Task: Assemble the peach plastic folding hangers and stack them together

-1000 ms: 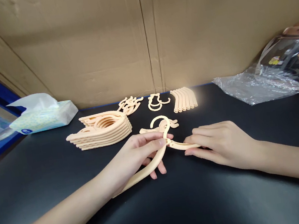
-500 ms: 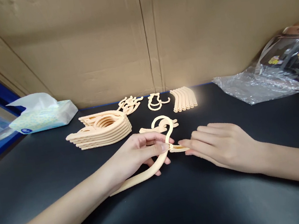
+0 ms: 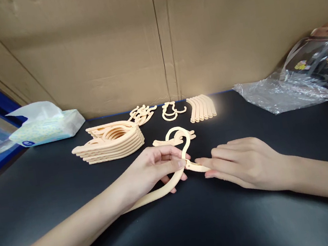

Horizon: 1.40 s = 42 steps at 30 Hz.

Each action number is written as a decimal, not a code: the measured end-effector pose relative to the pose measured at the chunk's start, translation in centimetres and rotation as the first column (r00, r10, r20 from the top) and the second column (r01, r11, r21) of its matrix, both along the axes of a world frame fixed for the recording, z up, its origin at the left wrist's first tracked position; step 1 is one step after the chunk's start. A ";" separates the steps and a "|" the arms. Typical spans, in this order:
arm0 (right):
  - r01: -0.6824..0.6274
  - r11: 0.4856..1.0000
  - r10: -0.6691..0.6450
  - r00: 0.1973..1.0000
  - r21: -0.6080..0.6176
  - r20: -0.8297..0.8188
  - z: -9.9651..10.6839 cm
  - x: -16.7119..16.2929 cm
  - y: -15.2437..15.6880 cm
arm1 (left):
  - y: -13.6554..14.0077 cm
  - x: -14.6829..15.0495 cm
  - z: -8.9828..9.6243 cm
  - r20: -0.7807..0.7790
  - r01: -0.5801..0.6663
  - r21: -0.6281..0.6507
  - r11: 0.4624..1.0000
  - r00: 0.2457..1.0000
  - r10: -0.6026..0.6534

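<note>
A cream plastic clothes hanger [image 3: 162,192] is held between my two hands above the black table. My left hand [image 3: 158,165] pinches it at the joint below its curved hook [image 3: 186,142], thumb on top, with one arm of the hanger running back under the wrist. My right hand [image 3: 244,164] is closed on the other arm [image 3: 199,168], which meets the joint and slants down to the right. My right fingers hide that arm's far end. Just behind the hook lie some loose cream hanger pieces [image 3: 169,142].
Stacked folded hangers [image 3: 111,143] stand at the left, with loose hooks [image 3: 142,114] and more hooks [image 3: 169,116] behind. Several hanger arms [image 3: 201,108] lie in a row. A tissue pack [image 3: 56,126] is far left; a clear plastic bag [image 3: 273,94] lies right. Cardboard [image 3: 95,59] walls the back.
My right hand has dropped slightly and turned the right arm of the hanger downward at the joint. My left hand keeps its grip in nearly the same place.
</note>
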State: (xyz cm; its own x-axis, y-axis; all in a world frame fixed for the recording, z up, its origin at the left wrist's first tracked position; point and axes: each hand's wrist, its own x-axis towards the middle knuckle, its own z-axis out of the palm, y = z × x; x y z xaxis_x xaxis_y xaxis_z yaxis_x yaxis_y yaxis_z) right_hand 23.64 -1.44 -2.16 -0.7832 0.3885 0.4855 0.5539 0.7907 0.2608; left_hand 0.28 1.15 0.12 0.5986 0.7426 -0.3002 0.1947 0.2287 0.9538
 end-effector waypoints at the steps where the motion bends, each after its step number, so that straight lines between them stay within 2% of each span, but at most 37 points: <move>1: -0.002 1.000 0.002 1.000 -0.013 -0.006 0.0 0.0 0.0 | 0.0 0.0 0.0 -0.004 0.003 0.004 1.000 1.000 -0.003; 8: -0.004 0.998 0.002 1.000 -0.057 -0.030 -0.1 0.1 0.0 | 0.0 0.1 0.1 -0.034 0.005 0.012 1.000 0.999 -0.005; 15: 0.002 0.988 -0.008 0.999 -0.157 -0.041 -0.2 0.2 0.1 | 0.3 0.2 0.0 -0.041 0.037 -0.015 0.999 0.998 -0.038; 42: -0.043 0.976 0.026 0.996 -0.212 -0.082 -0.2 0.5 0.5 | 0.5 -0.1 -0.6 -0.058 0.113 -0.021 0.993 0.992 -0.115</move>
